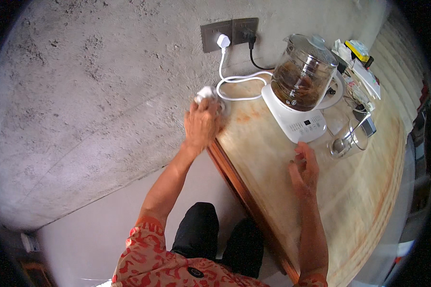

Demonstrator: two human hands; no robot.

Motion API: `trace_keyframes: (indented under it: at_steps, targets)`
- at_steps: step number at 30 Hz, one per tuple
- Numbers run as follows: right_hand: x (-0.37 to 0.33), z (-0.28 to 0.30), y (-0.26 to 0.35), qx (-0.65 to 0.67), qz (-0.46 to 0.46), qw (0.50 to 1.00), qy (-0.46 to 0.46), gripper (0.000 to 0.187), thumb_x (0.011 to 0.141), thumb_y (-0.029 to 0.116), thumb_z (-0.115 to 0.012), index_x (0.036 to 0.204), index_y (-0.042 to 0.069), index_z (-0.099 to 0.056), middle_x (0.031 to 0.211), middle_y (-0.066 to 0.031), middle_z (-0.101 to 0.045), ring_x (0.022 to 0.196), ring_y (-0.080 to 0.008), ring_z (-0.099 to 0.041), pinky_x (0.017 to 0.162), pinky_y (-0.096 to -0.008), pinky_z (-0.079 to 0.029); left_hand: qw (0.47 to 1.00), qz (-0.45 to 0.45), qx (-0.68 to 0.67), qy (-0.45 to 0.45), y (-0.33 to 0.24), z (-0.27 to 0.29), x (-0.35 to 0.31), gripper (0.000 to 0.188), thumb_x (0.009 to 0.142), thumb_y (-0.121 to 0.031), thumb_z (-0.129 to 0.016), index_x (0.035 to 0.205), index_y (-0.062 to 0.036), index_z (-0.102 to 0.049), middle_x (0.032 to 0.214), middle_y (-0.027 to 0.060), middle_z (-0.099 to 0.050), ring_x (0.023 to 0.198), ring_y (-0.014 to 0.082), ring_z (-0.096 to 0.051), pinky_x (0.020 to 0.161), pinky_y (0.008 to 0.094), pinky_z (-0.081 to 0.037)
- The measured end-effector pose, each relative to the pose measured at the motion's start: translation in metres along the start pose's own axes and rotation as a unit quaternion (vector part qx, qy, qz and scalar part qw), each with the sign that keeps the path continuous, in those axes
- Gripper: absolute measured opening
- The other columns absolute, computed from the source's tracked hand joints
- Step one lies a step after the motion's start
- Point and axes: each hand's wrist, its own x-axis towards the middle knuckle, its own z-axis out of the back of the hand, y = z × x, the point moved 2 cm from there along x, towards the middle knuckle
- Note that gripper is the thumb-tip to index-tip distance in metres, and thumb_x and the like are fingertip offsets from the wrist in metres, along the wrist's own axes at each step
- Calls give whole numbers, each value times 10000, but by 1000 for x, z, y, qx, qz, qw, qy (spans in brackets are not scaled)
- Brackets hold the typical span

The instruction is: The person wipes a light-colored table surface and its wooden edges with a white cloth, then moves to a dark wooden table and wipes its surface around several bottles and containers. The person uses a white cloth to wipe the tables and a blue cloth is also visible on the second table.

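My left hand (201, 122) is closed at the table's left corner by the wall, around a small white thing (206, 92). It is blurred and partly covered by my fingers, so its kind is unclear. My right hand (305, 170) hovers over the tabletop, fingers loosely bent and apart, holding nothing visible. Just beyond its fingertips stands the white base (292, 117) of an electric kettle. The glass kettle (299, 76) sits on it, lidded, with brown liquid and dark matter inside. To the right of that hand is a clear glass (352, 141) with a metal spoon (341, 145) in it.
A white cord (232, 99) loops across the marbled table (268, 162) to a white plug (223, 40) in the wall socket. A black plug (252, 42) is beside it. Cables (357, 93), papers (367, 79) and a yellow item (358, 49) crowd the far right.
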Motion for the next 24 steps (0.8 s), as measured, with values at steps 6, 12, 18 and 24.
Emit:
trace_keyframes:
  at_steps: [6,12,18,24]
  targets:
    - [-2,2,-12,-18,-27,999,-9,542,713,-5,-580,1251,25,-517,1093,-133,-572,999,-259,-554,911,-362,-452,993,-7,-121,9,-49,19,-60,412,810,-215,-717,1206,-128,-642,1265,108,-515,966,335,-556,841,448,-515]
    - [-1,-1,-14,-13,18,1000,-13,480,724,-44,-535,1200,18,-564,1081,-70,-561,936,-180,-520,806,-289,-441,916,224,-293,-158,-8,-46,-39,340,984,-244,-535,1206,13,-546,1202,215,-477,1043,387,-482,928,459,-417]
    - [0,-4,-9,-19,64,998,11,386,757,-20,-502,1130,-3,-600,1067,-51,-545,879,-145,-512,744,-255,-442,727,417,-465,-287,47,-111,-22,383,998,-224,-505,1288,23,-469,1137,228,-463,1058,348,-482,937,425,-393]
    - [2,0,-15,-39,90,995,19,301,786,13,-536,1071,-9,-628,1082,-69,-551,877,-162,-534,760,-259,-450,791,361,-452,-199,-20,-87,-75,431,987,-170,-505,1379,-9,-429,1215,243,-427,1132,375,-445,992,421,-362]
